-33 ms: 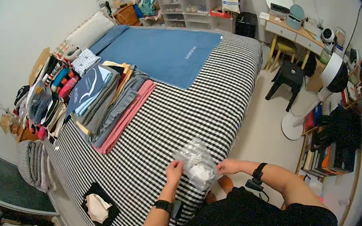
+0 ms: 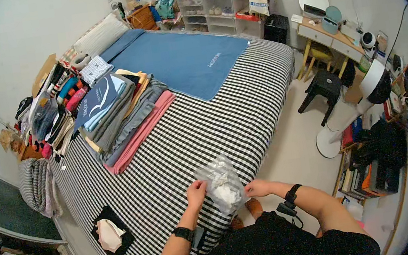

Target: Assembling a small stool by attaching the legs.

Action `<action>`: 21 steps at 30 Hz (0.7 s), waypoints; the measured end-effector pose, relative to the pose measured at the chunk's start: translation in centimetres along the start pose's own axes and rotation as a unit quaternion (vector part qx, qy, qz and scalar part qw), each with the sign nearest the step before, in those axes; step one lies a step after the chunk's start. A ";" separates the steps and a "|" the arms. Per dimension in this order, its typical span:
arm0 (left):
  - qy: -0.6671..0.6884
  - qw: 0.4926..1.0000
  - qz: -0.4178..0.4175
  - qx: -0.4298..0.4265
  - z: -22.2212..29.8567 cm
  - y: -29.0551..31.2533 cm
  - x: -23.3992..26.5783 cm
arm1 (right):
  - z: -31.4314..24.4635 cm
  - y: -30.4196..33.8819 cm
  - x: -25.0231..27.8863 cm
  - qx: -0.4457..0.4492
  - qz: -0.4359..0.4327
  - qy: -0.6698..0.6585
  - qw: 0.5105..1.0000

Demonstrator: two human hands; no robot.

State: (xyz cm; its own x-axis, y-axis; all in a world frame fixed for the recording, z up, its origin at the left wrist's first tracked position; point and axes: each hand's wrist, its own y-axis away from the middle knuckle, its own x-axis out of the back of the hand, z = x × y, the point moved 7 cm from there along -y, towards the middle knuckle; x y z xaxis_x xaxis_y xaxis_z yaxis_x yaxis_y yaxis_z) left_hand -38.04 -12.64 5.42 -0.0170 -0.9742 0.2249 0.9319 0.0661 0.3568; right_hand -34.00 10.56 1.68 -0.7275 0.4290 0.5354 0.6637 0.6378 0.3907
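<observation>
Clear plastic bag [image 2: 216,170] with crumpled white content [image 2: 228,195], held at edge of bed [image 2: 244,116] nearest person; cannot tell whether bag's underside touches bed's checked cover. Left hand [image 2: 197,193]: grip pinching bag's left edge between thumb and fingers. Right hand [image 2: 258,187]: grip pinching bag's right edge, lower down. Beige cloth [image 2: 109,235] on black cloth [image 2: 127,238], near bed's left edge. Folded pink cloth [image 2: 149,127] beside grey folded pile [image 2: 113,111], further in from same edge. Blue mat [image 2: 189,61] spread toward bed's far edge.

crinkled clear bag [image 2: 222,185], seemingly white-filled
</observation>
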 end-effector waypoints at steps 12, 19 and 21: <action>-0.212 0.859 -0.066 -0.462 14.0 10.3 -1.1 | -4.8 6.3 10.5 -0.131 0.268 -0.492 0.818; -0.214 0.785 -0.098 -0.573 14.7 12.5 -3.7 | -5.6 7.4 11.2 -0.217 0.208 -0.346 0.888; -0.233 0.788 -0.088 -0.563 14.5 12.5 -4.4 | -3.6 7.3 10.6 -0.194 0.215 -0.382 0.877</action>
State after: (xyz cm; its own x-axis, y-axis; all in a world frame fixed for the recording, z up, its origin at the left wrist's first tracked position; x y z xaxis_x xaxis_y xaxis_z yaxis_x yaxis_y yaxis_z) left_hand -31.60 -4.44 22.04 -0.0687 -0.7440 0.6647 0.6262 -0.5508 -0.5518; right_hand -36.25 17.48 12.90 -0.2008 0.9750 0.0956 0.8066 0.1091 0.5810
